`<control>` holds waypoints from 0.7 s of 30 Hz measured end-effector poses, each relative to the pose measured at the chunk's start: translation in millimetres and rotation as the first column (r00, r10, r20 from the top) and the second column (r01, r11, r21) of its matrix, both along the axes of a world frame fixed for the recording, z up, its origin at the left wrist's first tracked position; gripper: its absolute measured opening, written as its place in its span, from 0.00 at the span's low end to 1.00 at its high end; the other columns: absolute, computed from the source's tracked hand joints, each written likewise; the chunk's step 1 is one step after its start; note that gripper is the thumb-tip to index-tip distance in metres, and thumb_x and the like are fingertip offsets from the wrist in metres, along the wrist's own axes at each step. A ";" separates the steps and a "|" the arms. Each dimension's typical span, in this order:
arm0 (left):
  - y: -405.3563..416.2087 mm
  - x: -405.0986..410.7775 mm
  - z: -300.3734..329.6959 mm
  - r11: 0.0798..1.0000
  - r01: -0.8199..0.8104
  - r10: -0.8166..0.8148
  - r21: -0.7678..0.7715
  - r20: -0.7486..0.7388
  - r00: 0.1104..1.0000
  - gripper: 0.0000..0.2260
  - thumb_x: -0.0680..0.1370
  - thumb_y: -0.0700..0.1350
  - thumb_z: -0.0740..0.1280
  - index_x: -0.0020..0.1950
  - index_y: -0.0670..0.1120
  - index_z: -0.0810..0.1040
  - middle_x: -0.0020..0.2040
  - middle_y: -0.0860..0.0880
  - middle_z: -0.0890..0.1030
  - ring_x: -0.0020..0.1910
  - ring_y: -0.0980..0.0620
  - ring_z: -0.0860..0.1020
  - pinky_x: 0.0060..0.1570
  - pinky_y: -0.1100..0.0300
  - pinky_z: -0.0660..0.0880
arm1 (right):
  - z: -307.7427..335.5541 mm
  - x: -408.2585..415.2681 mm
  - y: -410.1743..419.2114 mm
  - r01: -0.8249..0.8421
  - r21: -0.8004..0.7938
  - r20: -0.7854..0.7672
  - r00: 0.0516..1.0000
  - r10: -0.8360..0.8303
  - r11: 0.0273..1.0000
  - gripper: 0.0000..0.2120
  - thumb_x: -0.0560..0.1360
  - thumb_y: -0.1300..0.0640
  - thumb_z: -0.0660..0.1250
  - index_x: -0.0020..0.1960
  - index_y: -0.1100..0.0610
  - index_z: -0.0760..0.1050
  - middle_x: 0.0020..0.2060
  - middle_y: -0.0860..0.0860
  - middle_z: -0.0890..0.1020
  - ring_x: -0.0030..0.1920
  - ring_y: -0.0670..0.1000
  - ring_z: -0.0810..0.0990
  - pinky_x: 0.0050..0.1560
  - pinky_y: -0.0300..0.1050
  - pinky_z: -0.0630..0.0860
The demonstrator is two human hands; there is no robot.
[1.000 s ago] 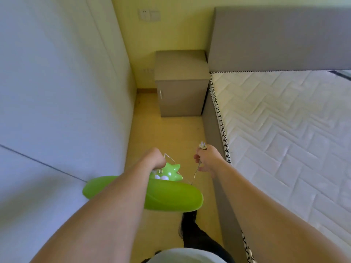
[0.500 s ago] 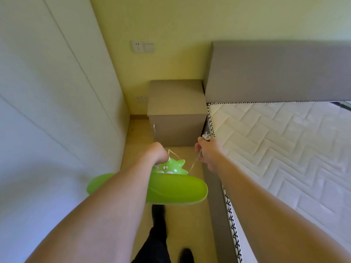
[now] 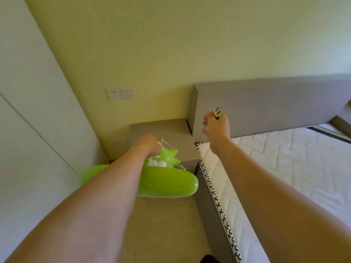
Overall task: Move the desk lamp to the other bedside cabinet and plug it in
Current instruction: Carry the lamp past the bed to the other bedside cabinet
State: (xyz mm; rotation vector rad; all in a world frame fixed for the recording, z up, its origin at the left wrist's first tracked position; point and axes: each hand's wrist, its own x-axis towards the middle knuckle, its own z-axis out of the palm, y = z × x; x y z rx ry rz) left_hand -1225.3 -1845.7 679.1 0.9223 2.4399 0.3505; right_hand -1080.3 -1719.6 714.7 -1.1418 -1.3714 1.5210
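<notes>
Lamp [image 3: 167, 179] clamped in left hand [image 3: 150, 147] fingers above cabinet [image 3: 163, 130]; right hand [image 3: 216, 128] fingers pinch plug [image 3: 217, 112]

Legible markings: none found.
I read no text, label, brand or number on any surface, centre-left wall socket [image 3: 113, 93] included.

Both bare forearms stretched forward. Left hand [image 3: 150, 145] low and near, fist closed around the green desk lamp [image 3: 167, 179]. Right hand [image 3: 216, 128] raised farther, fingers pinching the plug [image 3: 217, 112], prongs up.
</notes>
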 end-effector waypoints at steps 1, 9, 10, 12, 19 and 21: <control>10.3 -12.6 1.4 1.000 -0.003 0.003 0.013 0.007 1.000 0.19 0.76 0.39 0.61 0.65 0.38 0.75 0.66 0.38 0.76 0.64 0.39 0.75 0.60 0.53 0.74 | 4.0 -11.4 12.8 0.025 0.013 -0.037 0.999 -0.024 1.000 0.09 0.79 0.56 0.59 0.40 0.49 0.70 0.38 0.50 0.76 0.41 0.49 0.74 0.45 0.48 0.72; 106.4 -105.2 3.0 0.996 -0.050 0.052 0.069 -0.037 0.998 0.17 0.73 0.39 0.62 0.62 0.40 0.79 0.62 0.39 0.79 0.61 0.39 0.77 0.56 0.55 0.74 | 30.0 -107.6 129.6 0.193 0.174 -0.273 0.952 -0.141 0.966 0.07 0.78 0.52 0.59 0.42 0.47 0.69 0.41 0.50 0.77 0.42 0.48 0.74 0.47 0.46 0.72; 114.9 -113.0 2.1 0.996 -0.067 0.068 0.057 -0.027 0.997 0.18 0.73 0.39 0.63 0.62 0.41 0.78 0.62 0.39 0.79 0.61 0.39 0.77 0.57 0.55 0.74 | 28.3 -117.6 139.2 0.175 0.174 -0.289 0.950 -0.119 0.969 0.07 0.78 0.53 0.59 0.42 0.46 0.70 0.41 0.50 0.77 0.42 0.47 0.75 0.48 0.46 0.73; 129.3 -127.8 1.2 0.996 -0.078 0.079 0.035 -0.011 0.997 0.18 0.72 0.39 0.63 0.61 0.41 0.78 0.61 0.39 0.80 0.60 0.39 0.77 0.59 0.51 0.74 | 21.5 -134.5 154.9 0.162 0.168 -0.272 0.956 -0.112 0.972 0.07 0.79 0.54 0.59 0.42 0.47 0.70 0.42 0.50 0.78 0.43 0.48 0.75 0.49 0.47 0.73; 179.0 -187.2 -14.6 0.996 -0.082 0.083 -0.032 0.048 0.995 0.17 0.71 0.38 0.63 0.59 0.40 0.79 0.59 0.38 0.80 0.59 0.39 0.78 0.57 0.52 0.75 | -10.0 -203.9 202.8 0.161 0.184 -0.148 0.980 -0.135 0.970 0.05 0.80 0.56 0.59 0.45 0.51 0.70 0.43 0.50 0.78 0.45 0.48 0.76 0.50 0.41 0.72; 191.3 -203.8 -24.0 0.996 -0.070 0.073 -0.051 0.064 0.995 0.17 0.72 0.38 0.62 0.59 0.39 0.79 0.59 0.38 0.81 0.59 0.39 0.78 0.55 0.55 0.75 | -14.1 -221.2 212.4 0.160 0.188 -0.157 0.979 -0.132 0.969 0.05 0.80 0.56 0.59 0.45 0.50 0.70 0.41 0.47 0.76 0.44 0.47 0.75 0.47 0.37 0.71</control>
